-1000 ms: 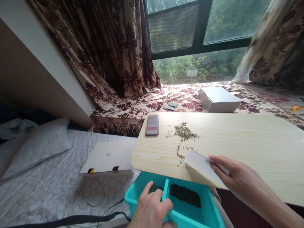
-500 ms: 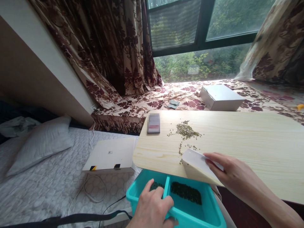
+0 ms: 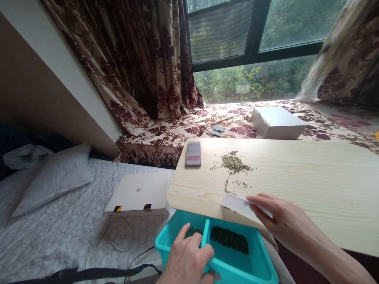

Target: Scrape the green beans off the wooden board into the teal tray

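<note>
White card (image 3: 238,202) is gripped by the right hand (image 3: 276,213) along the worktop's (image 3: 310,169) near edge; seed pile (image 3: 235,164) noted beyond, leftward; tub (image 3: 233,272) grasped by the left hand (image 3: 191,252).

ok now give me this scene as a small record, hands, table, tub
left hand: at the near rim of a turquoise plastic two-compartment tub, grip partly hidden
right hand: holds a smooth white panel by the near edge of a pale wood-grain table
on table: small greenish-brown grains, piled and scattered
tub, right compartment: dark grainy mass
</note>
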The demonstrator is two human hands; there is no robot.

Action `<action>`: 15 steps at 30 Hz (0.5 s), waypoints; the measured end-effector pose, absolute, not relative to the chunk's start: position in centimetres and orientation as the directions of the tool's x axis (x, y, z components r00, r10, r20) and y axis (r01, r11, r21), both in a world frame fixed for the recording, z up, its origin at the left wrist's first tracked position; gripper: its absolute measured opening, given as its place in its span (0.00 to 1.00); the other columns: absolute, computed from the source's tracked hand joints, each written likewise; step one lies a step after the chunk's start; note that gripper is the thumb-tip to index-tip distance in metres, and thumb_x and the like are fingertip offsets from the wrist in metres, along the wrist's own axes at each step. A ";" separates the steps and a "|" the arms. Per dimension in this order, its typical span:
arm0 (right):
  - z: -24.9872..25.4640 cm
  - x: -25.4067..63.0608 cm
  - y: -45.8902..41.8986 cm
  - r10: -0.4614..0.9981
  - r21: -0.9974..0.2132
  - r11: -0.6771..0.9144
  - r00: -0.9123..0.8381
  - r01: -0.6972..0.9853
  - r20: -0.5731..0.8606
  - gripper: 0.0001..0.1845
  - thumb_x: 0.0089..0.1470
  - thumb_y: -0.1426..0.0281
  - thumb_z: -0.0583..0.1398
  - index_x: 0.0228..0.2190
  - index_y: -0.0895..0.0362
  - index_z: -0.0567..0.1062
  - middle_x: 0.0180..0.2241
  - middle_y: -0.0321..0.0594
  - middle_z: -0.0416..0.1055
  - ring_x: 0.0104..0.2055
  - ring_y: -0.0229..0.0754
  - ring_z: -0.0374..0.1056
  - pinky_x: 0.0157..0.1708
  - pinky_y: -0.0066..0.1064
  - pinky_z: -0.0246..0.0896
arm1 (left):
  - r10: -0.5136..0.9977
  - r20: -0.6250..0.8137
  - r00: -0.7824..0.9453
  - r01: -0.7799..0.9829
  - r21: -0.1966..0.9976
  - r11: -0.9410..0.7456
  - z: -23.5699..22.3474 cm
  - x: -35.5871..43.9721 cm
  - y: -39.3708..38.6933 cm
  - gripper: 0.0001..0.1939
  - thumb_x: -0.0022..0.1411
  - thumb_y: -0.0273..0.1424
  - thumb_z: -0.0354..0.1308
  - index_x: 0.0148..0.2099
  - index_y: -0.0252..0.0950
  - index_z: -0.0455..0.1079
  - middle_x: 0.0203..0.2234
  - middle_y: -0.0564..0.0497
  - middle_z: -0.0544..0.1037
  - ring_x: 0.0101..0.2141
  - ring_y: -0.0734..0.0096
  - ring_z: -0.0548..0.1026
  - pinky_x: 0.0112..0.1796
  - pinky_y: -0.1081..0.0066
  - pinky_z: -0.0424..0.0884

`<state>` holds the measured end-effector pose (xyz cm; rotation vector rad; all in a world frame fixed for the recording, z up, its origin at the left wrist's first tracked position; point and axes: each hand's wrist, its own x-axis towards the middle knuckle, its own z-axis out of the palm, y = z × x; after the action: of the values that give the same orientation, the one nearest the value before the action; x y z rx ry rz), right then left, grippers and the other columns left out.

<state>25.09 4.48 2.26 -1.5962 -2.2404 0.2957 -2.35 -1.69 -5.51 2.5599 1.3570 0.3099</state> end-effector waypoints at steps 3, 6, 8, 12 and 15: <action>3.1 24.9 3.4 0.932 -0.441 0.360 -0.341 0.822 0.124 0.18 0.62 0.67 0.52 0.35 0.48 0.83 0.33 0.40 0.83 0.30 0.43 0.78 0.26 0.29 0.69 | 0.853 0.081 0.515 0.808 0.284 -0.516 -6.1 -2.2 -1.9 0.21 0.43 0.43 0.79 0.31 0.41 0.73 0.25 0.57 0.71 0.29 0.63 0.75 0.55 0.42 0.68; 3.5 25.7 3.2 0.937 -0.429 0.349 -0.315 0.833 0.152 0.18 0.62 0.66 0.52 0.35 0.48 0.83 0.34 0.40 0.83 0.29 0.44 0.78 0.26 0.30 0.69 | 0.851 0.082 0.519 0.803 0.294 -0.519 -6.0 -2.1 -1.9 0.21 0.44 0.44 0.79 0.31 0.41 0.73 0.25 0.57 0.70 0.30 0.63 0.75 0.55 0.43 0.68; 3.4 26.6 3.7 0.947 -0.370 0.302 -0.231 0.878 0.224 0.17 0.61 0.64 0.53 0.36 0.48 0.83 0.35 0.41 0.84 0.30 0.46 0.79 0.25 0.31 0.68 | 0.835 0.072 0.546 0.782 0.313 -0.539 -5.8 -2.1 -1.8 0.20 0.46 0.44 0.78 0.31 0.41 0.73 0.25 0.57 0.70 0.29 0.64 0.75 0.55 0.43 0.68; 2.8 27.8 5.3 0.952 -0.247 0.184 -0.110 0.951 0.287 0.18 0.59 0.63 0.54 0.37 0.48 0.84 0.36 0.41 0.84 0.31 0.50 0.80 0.23 0.32 0.67 | 0.837 0.090 0.540 0.781 0.317 -0.538 -6.0 -1.9 -1.8 0.19 0.47 0.44 0.77 0.32 0.41 0.73 0.25 0.58 0.69 0.29 0.65 0.74 0.55 0.42 0.68; 2.5 27.7 6.1 0.963 -0.202 0.143 -0.089 0.969 0.256 0.19 0.59 0.63 0.53 0.38 0.48 0.84 0.37 0.39 0.85 0.33 0.50 0.80 0.24 0.33 0.67 | 0.845 0.099 0.525 0.792 0.308 -0.528 -6.6 -1.7 -2.0 0.21 0.44 0.45 0.78 0.31 0.41 0.73 0.24 0.57 0.69 0.29 0.64 0.74 0.56 0.42 0.67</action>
<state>27.66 6.07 2.48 -1.8642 -2.1022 -0.0265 -1.67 -1.99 -6.65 2.5399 1.3866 0.3489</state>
